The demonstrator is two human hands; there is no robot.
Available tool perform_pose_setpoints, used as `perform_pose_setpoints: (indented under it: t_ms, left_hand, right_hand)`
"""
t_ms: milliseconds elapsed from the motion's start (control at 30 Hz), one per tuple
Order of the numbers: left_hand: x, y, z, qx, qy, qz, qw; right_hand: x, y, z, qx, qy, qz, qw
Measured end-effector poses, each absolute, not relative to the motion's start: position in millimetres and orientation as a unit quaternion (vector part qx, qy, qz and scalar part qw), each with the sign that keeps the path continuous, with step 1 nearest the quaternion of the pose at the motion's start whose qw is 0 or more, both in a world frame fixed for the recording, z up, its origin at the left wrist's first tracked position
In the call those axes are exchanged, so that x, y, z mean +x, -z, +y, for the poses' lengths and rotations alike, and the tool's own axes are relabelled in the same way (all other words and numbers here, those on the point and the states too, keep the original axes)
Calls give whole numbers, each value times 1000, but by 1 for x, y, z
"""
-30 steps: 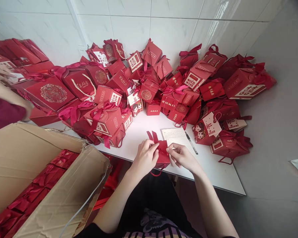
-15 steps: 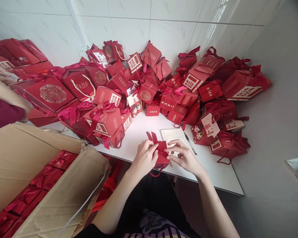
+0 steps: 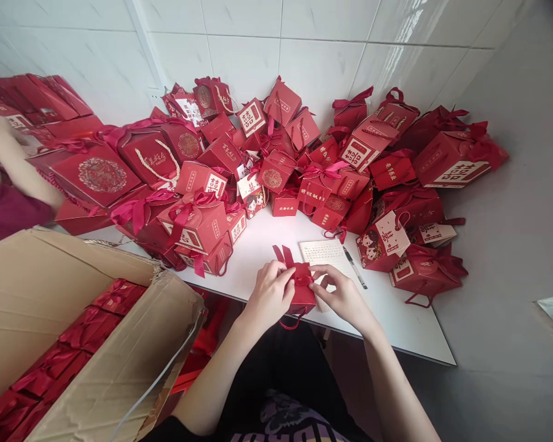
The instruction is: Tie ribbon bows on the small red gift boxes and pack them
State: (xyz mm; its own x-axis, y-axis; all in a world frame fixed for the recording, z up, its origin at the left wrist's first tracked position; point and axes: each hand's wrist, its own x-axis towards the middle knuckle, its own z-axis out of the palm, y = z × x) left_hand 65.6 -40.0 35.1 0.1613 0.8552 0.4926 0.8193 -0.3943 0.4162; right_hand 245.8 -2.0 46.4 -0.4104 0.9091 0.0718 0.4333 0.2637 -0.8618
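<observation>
A small red gift box (image 3: 301, 299) sits at the table's front edge, its rope handle hanging over the side. On its top lies a red ribbon (image 3: 303, 276) in a bow, with a tail standing up behind. My left hand (image 3: 275, 287) pinches the ribbon on the left. From the right, my right hand (image 3: 336, 288) has thumb and fingertips closed on the other side of the bow. Beneath and behind my right hand is a handwritten notepad (image 3: 322, 248), with a pen (image 3: 354, 267) lying to its right.
Red gift boxes (image 3: 276, 170) are heaped along the wall across the table (image 3: 267, 236). An open cardboard box (image 3: 133, 325) at the left front holds rows of ribboned red boxes (image 3: 74, 344). Another person's arm (image 3: 23, 159) reaches in at far left. A grey wall (image 3: 502, 245) bounds the right.
My right fingers have gone from spread above the box to closed on the ribbon's right side. My left hand stays nearly in place. The other person's hand has moved at far left.
</observation>
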Motion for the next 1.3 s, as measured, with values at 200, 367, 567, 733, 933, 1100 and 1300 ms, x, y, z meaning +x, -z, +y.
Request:
perform_pose_setpoints:
  t_ms: [200, 367, 567, 733, 933, 1100, 1300]
  left_hand:
    - [66, -35, -39, 758, -344, 553, 31]
    - [65, -35, -39, 759, -342, 552, 35]
    - [65, -35, -40, 760, -341, 552, 34]
    - [65, -35, -40, 759, -345, 551, 34]
    - [66, -36, -40, 760, -347, 549, 34]
    - [66, -37, -40, 759, -344, 552, 37]
    - [65, -35, -39, 760, -343, 551, 34]
  right_hand:
    - [244, -43, -4, -469, -391, -728, 312]
    - [240, -46, -5, -477, -359, -738, 316]
    - [244, -51, -3, -440, -453, -717, 293]
    - [242, -49, -3, -428, -470, -712, 298]
    - [233, -45, -10, -433, -429, -722, 327]
    - [225, -39, -14, -448, -294, -779, 325]
    - [214, -36, -18, -544, -150, -776, 281]
